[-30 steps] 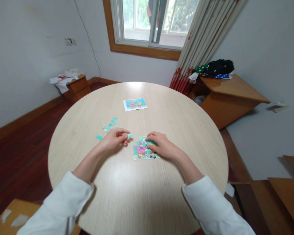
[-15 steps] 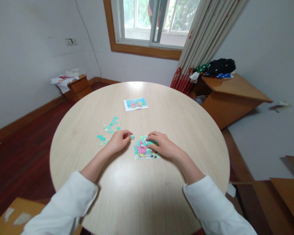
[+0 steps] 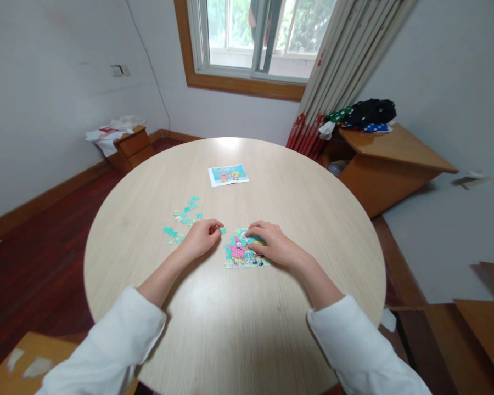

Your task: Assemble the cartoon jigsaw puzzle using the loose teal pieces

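Note:
My left hand [image 3: 203, 237] is closed in a pinch on a small teal puzzle piece [image 3: 223, 231], just left of the joined jigsaw puzzle [image 3: 237, 253]. The joined part shows a pink starfish figure and other cartoon figures on a teal and green ground. My right hand [image 3: 271, 241] rests on the puzzle's right side with its fingers spread apart, and it hides part of the picture. Several loose teal and pale green puzzle pieces [image 3: 185, 214] lie scattered beyond and left of my left hand.
A printed reference picture [image 3: 229, 175] lies farther back on the round wooden table [image 3: 296, 181]. Beyond the table's right edge, clothes [image 3: 370, 112] lie on a wooden cabinet [image 3: 395, 148]. A small drawer unit [image 3: 135, 147] stands at the back left.
My left hand has shifted very slightly to the right with the puzzle piece. My right hand and the joined puzzle stay where they were.

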Demonstrator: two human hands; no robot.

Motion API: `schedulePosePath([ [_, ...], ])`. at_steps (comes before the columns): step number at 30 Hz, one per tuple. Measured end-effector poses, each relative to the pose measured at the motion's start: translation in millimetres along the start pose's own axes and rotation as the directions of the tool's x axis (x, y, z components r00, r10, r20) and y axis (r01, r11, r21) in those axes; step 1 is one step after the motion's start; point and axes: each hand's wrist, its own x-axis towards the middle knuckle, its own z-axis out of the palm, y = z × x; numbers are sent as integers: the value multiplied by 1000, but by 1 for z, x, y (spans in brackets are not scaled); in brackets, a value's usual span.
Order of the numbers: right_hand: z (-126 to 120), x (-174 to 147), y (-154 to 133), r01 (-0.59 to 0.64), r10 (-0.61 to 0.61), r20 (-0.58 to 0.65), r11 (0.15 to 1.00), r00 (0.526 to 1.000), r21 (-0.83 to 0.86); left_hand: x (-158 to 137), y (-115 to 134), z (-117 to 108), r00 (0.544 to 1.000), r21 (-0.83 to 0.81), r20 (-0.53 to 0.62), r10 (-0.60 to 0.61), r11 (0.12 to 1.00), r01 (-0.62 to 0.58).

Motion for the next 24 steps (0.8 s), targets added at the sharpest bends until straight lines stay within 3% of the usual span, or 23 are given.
schedulePosePath([
  [9,0,0,0,-6,6,4,1000,1000,1,1,0,4,999,-7,-34,13,1000,-13],
  [13,1,0,1,-1,1,-2,1000,1000,2,2,0,-5,982,-64,-186,-20,998,9],
  [17,1,0,1,-6,6,5,1000,1000,9,4,-3,-24,920,-68,-389,-57,997,33],
  [20,1,-1,2,-8,7,9,1000,1000,14,4,-6,-37,837,-93,-538,-98,994,56],
  [24,1,-1,2,-3,3,8,1000,1000,16,2,-12,-50,761,-157,-638,-119,987,23],
])
